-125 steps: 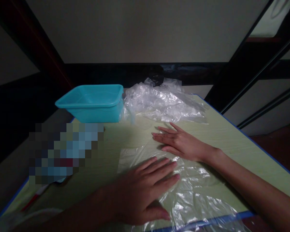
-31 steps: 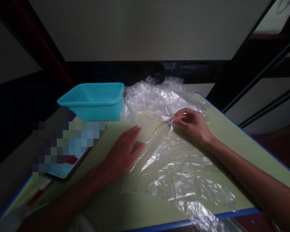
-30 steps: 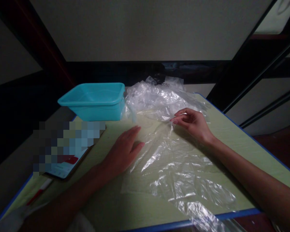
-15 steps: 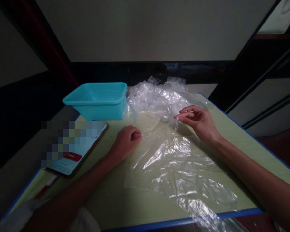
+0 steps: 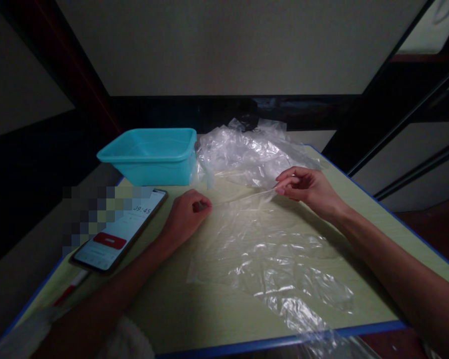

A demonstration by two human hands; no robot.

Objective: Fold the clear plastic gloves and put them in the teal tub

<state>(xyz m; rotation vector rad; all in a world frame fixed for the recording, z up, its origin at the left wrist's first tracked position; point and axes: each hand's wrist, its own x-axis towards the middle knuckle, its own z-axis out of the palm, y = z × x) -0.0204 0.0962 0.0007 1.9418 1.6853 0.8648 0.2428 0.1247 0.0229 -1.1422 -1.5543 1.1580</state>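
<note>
The clear plastic sheet (image 5: 275, 259) just went from slack to pretty taut along its far edge; left hand (image 5: 186, 212) and right hand (image 5: 311, 192) each had a pinched grip there, so that side straightened out, the rest crinkled across the tabletop (image 5: 168, 311).

Left hand (image 5: 186, 214), right hand (image 5: 311, 192) bare; fluffy white cloth (image 5: 133, 340) by left forearm (image 5: 125, 291)

The plastic sheet (image 5: 262, 249) is clear, glinting white — the heaped plastic (image 5: 243, 149) a milkier white. The basin (image 5: 153, 172) is turquoise; the tabletop (image 5: 187, 319), pale yellow-green, has a blue edge (image 5: 370, 329). The pen (image 5: 71, 288) is red and white — the phone screen (image 5: 103, 255) pale blue with a red block (image 5: 110, 241).
</note>
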